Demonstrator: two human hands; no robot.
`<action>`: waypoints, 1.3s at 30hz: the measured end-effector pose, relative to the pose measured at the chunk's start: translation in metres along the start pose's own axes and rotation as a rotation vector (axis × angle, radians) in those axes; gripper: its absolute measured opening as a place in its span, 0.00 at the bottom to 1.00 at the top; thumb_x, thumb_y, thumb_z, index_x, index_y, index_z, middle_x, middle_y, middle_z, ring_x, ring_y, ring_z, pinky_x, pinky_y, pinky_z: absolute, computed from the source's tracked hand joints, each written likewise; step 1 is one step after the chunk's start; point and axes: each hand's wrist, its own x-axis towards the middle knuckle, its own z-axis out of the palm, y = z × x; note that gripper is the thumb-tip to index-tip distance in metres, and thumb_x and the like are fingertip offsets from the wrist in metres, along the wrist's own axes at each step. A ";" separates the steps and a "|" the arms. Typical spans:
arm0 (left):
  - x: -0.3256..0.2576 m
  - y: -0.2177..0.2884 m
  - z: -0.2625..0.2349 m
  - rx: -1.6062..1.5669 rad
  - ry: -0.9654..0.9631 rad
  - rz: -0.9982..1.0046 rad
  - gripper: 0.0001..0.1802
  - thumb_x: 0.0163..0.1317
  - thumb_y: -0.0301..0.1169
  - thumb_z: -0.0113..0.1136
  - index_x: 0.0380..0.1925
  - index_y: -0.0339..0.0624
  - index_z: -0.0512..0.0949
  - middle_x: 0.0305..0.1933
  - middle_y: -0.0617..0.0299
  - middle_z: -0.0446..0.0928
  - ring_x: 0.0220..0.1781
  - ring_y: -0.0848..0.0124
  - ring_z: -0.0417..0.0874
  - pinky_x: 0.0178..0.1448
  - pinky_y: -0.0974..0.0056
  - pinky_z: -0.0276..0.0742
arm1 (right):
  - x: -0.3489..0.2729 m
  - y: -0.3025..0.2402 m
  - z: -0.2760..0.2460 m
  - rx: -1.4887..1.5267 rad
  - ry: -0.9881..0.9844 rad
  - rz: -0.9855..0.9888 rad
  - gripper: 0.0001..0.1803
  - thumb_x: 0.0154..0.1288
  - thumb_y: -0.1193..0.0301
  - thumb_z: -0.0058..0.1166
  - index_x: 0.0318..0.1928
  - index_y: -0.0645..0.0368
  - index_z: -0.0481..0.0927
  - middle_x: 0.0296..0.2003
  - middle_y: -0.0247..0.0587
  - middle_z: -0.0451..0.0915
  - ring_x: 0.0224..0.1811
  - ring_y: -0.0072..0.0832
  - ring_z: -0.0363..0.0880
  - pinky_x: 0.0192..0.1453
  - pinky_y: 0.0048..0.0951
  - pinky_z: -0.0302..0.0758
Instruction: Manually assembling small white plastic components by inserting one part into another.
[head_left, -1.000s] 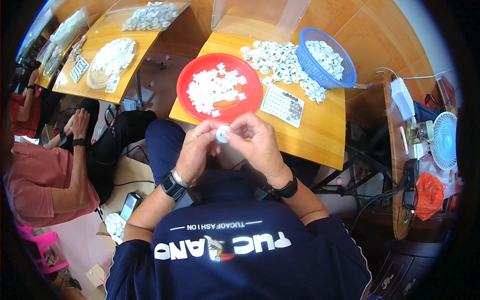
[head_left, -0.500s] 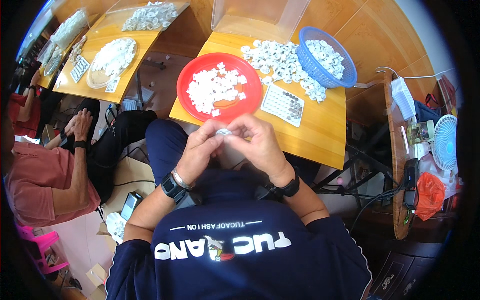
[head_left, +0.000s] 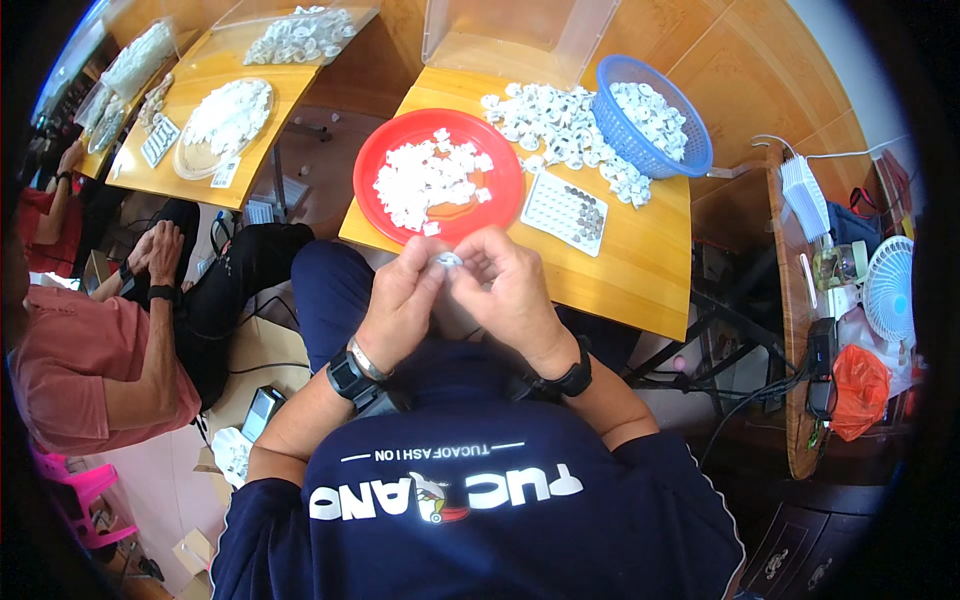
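Observation:
A small white round plastic part point(head_left: 446, 259) is pinched between my two hands, just in front of the table's near edge. My left hand point(head_left: 400, 292) grips it with thumb and fingertips. My right hand point(head_left: 502, 288) closes on its other side, fingers bent over it. Beyond my hands stands a red round tray point(head_left: 373, 208) holding a heap of small white pieces point(head_left: 425, 180). To its right lies a white sheet point(head_left: 545, 203) with rows of small dark round pieces point(head_left: 588, 215) on its right part.
White and grey parts point(head_left: 548, 120) are heaped at the table's back beside a tilted blue basket point(head_left: 602, 112) full of similar ones. A clear plastic box point(head_left: 510, 45) stands behind. At left, a co-worker point(head_left: 100, 350) sits by another table. A side shelf at right holds a fan point(head_left: 888, 290).
My fingers have shifted slightly around the small white part, which now appears tilted differently. Tray, sheet and basket stay in place.

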 end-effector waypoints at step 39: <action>0.000 0.011 0.001 0.301 -0.031 0.176 0.08 0.63 0.21 0.50 0.42 0.37 0.73 0.29 0.45 0.76 0.33 0.48 0.81 0.36 0.59 0.75 | -0.004 0.002 -0.007 -0.082 -0.023 -0.008 0.07 0.54 0.78 0.59 0.31 0.61 0.73 0.20 0.45 0.78 0.23 0.35 0.82 0.28 0.32 0.76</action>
